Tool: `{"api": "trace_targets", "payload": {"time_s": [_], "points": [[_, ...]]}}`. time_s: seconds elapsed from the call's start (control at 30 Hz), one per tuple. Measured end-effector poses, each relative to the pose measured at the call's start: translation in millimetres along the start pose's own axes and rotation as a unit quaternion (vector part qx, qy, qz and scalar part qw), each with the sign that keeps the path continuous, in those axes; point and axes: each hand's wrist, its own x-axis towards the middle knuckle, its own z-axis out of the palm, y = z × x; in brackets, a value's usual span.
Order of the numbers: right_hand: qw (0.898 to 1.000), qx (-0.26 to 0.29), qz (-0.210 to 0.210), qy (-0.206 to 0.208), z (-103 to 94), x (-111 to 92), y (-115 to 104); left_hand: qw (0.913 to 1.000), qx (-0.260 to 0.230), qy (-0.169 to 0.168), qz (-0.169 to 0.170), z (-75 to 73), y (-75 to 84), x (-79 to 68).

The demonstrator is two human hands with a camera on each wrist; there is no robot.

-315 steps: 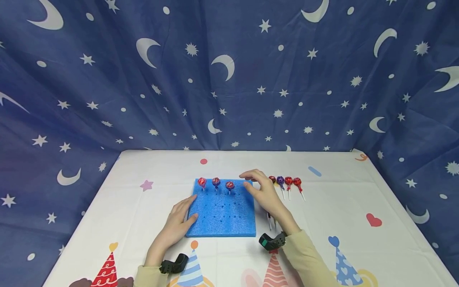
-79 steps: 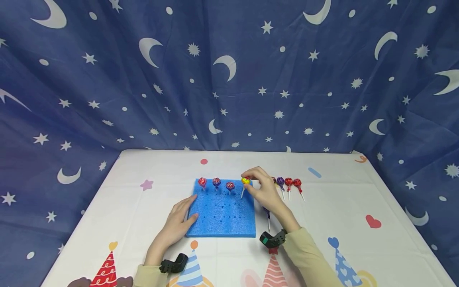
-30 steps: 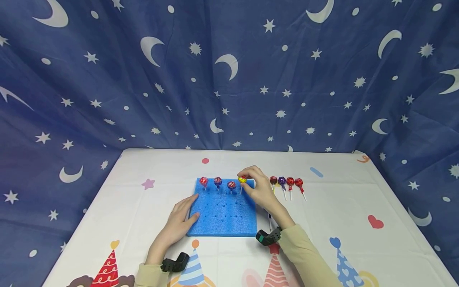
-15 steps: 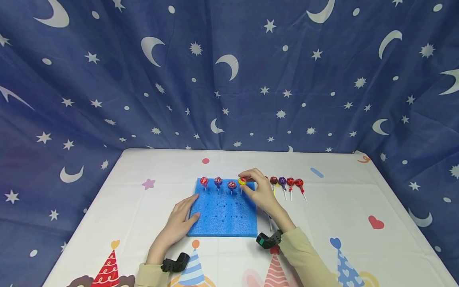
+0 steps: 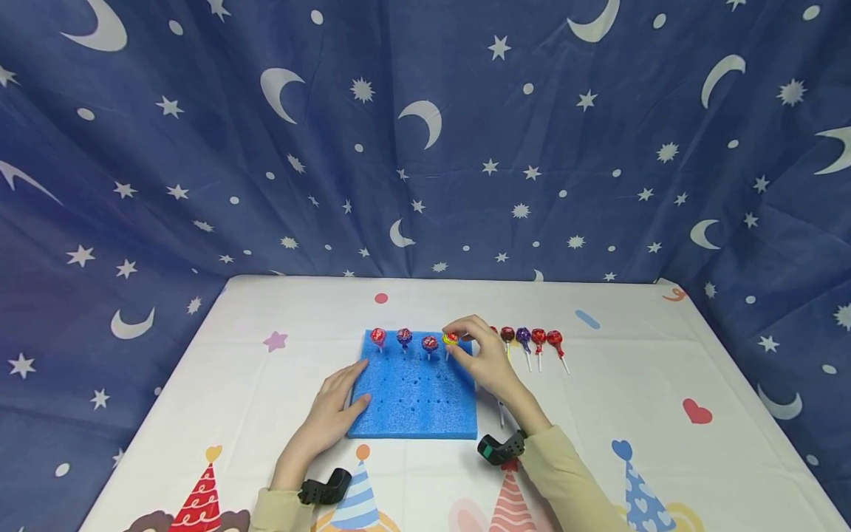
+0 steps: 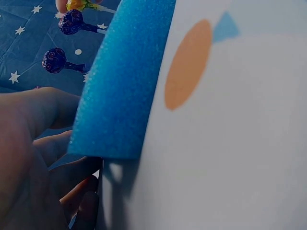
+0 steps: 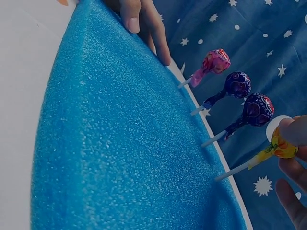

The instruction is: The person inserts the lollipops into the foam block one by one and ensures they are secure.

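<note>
My right hand [image 5: 488,363] pinches a yellow-wrapped lollipop [image 5: 450,339] by its head at the back right of a blue foam board [image 5: 412,421]. In the right wrist view the stick of this yellow lollipop [image 7: 261,157] slants down, its lower end at the foam. Along the board's back edge stand a pinkish-red lollipop [image 5: 377,337] and two purple-blue ones, nearest being the purple lollipop [image 7: 258,111]. My left hand [image 5: 329,412] rests along the board's left edge, fingers extended, thumb on the top. Small holes in rows mark the foam surface.
Right of the board lie several lollipops in a row, among them a purple lollipop [image 5: 523,337] and a red lollipop [image 5: 555,339]. A white stick [image 5: 501,415] shows beside my right wrist. A star-patterned blue curtain [image 5: 465,148] hangs behind the white tablecloth [image 5: 319,310].
My right hand, without a visible lollipop at first, later holds the yellow one over the board's back right. Over the last second it has lowered slightly. My left hand stays put.
</note>
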Motion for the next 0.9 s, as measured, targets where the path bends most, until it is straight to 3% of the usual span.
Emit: {"api": "trace_targets", "payload": {"time_s": [0.4, 0.9], "points": [[0.999, 0.040, 0.016, -0.021, 2.0, -1.4, 0.3, 1.0000, 0.001, -0.002, -0.002, 1.1, -3.6, 1.7], [0.999, 0.032, 0.025, -0.030, 0.7, -2.4, 0.2, 1.0000, 0.002, 0.003, 0.005, 1.7, -3.2, 0.9]]}}
